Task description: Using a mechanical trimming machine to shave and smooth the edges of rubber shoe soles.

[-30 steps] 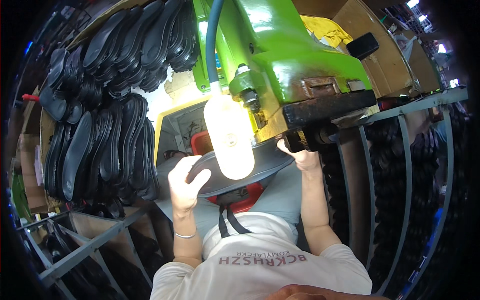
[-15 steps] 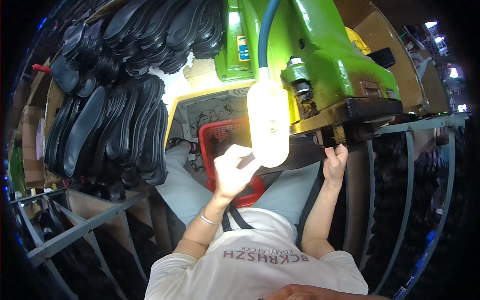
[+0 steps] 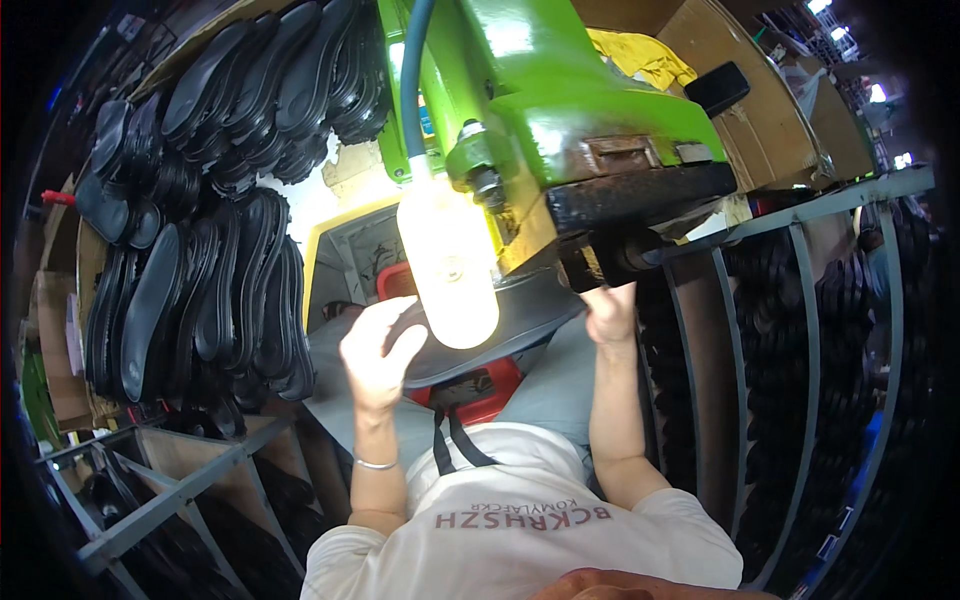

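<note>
A black shoe sole (image 3: 535,308) stretches under the front of a green machine (image 3: 610,120), partly hidden by a bright lamp (image 3: 450,265). My right hand (image 3: 611,318) grips the sole's right end beneath the machine's dark head (image 3: 640,200); the fingertips are partly covered there. At the left end of the sole, my left hand (image 3: 374,360) has its thumb and fingers apart, with nothing gripped between them. A bracelet (image 3: 376,464) circles my left wrist.
Stacks of black soles (image 3: 205,290) fill the left side. A red basket (image 3: 478,392) sits low between my legs. Metal racks (image 3: 170,495) flank me on both sides. A cardboard box (image 3: 745,130) with yellow cloth (image 3: 645,58) stands behind the machine.
My left hand has moved left and opened, letting go of the sole's end. The sole now shows more broadly beneath the lamp. The view has shifted, so the machine appears farther left.
</note>
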Demonstrator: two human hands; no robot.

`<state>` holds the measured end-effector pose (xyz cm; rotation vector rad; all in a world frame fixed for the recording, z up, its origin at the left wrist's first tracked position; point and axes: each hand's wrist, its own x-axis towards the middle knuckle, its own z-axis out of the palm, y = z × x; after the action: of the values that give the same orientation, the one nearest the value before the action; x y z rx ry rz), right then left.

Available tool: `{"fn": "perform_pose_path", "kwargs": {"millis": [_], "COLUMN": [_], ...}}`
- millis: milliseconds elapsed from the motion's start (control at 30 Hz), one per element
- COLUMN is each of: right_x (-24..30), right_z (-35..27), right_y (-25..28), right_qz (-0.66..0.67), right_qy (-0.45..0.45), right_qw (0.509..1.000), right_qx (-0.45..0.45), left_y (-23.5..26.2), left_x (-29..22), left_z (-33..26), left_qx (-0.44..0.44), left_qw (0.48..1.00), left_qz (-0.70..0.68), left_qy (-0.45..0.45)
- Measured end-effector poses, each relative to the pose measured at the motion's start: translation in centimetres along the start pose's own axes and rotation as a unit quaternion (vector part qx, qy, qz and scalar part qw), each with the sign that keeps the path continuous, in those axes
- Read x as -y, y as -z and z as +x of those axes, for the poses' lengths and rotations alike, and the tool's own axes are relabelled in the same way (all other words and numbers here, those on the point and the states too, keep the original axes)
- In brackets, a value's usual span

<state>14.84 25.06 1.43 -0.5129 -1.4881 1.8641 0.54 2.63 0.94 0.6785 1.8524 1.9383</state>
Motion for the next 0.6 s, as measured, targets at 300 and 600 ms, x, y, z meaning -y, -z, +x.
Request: {"fn": "perform_pose_path", "kwargs": {"millis": [300, 600], "right_x": [-0.6, -1.1], "right_z": [-0.3, -1.8], "right_y": [-3.4, -3.7], "right_qz": [-0.031, -0.087], "right_qy": [-0.035, -0.025], "right_qw": [0.993, 0.996], "right_qx": [0.106, 0.020], "left_y": [3.5, -6.5], "left_x": [3.5, 0.9], "left_z": [-4.8, -0.7], "left_qx": [0.070, 0.135], "left_qw": [0.986, 0.988], "left_qz": [-0.031, 0.078], "left_qy": [0.145, 0.016]}}
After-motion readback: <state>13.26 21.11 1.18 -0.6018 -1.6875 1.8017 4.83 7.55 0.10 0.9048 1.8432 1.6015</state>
